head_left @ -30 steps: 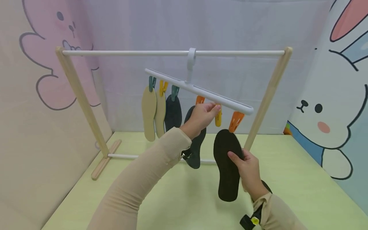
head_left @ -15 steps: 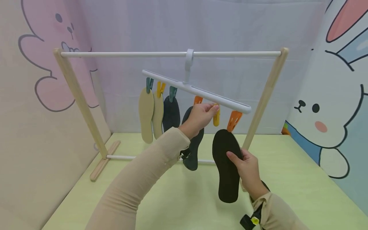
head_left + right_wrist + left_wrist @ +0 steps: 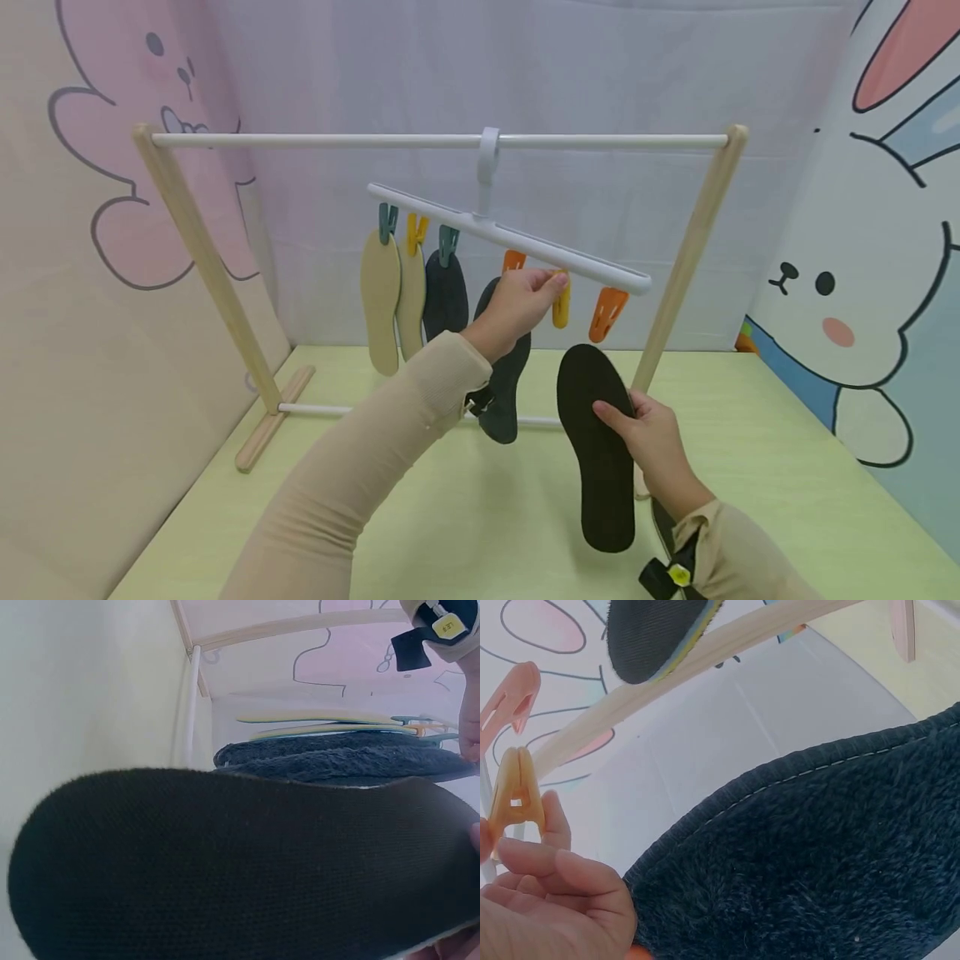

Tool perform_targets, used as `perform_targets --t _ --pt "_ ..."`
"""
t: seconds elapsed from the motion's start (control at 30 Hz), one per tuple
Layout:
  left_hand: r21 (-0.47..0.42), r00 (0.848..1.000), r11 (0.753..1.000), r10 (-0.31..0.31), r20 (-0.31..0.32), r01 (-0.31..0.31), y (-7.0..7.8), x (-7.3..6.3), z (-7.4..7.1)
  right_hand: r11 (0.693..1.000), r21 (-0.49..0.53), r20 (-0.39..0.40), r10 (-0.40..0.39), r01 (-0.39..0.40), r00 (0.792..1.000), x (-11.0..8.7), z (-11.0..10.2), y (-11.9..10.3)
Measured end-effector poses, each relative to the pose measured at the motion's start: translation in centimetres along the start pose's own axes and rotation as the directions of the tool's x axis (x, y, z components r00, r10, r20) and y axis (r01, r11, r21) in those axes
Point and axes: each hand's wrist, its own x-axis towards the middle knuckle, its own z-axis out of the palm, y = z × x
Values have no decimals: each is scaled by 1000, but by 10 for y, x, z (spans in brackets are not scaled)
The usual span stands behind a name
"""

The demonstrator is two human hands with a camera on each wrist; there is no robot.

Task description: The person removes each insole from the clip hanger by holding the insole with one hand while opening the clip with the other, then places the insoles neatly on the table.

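Observation:
My left hand [image 3: 517, 302] pinches a yellow clothespin [image 3: 561, 302] on the white hanger [image 3: 577, 257]; in the left wrist view the clothespin's jaws [image 3: 516, 787] point away from the fingers with nothing between them. My right hand [image 3: 660, 446] holds a black shoe insole [image 3: 603, 492] upright by its side edge, thumb on the front face. The insole's top lies a little below an orange clothespin [image 3: 607, 315] at the hanger's right end. Beside the left hand hangs a dark fuzzy insole [image 3: 802, 840] from another orange clothespin [image 3: 513, 260], partly hidden by that hand.
Two beige insoles [image 3: 381, 300] and another dark insole [image 3: 446, 292] hang at the hanger's left side. The hanger tilts down to the right from the rack's white top rod [image 3: 315, 141]. Wooden rack legs [image 3: 690, 250] stand on the pale green tabletop [image 3: 450, 517].
The black insole has come down from the orange clothespin, leaving a gap, and its lower end has swung right. The left hand still pinches the yellow clothespin.

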Motion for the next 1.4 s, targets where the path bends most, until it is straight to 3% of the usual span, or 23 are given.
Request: perform_targets --t 0.53,0.73,0.9,1.4 --pt "-36 1000 999 27 12 -27 -5 -2 -4 992 -111 93 75 -65 993 -2 -9 10" --pt "-26 999 999 43 18 -42 -7 -2 -9 993 -67 107 107 -100 988 0 -13 16" --pt "-30 999 998 48 20 -47 -4 0 -5 992 -46 104 118 -114 988 0 -22 21" --pt "-53 1000 999 13 14 -13 -6 2 -9 972 -177 79 169 -153 982 1 -38 30"
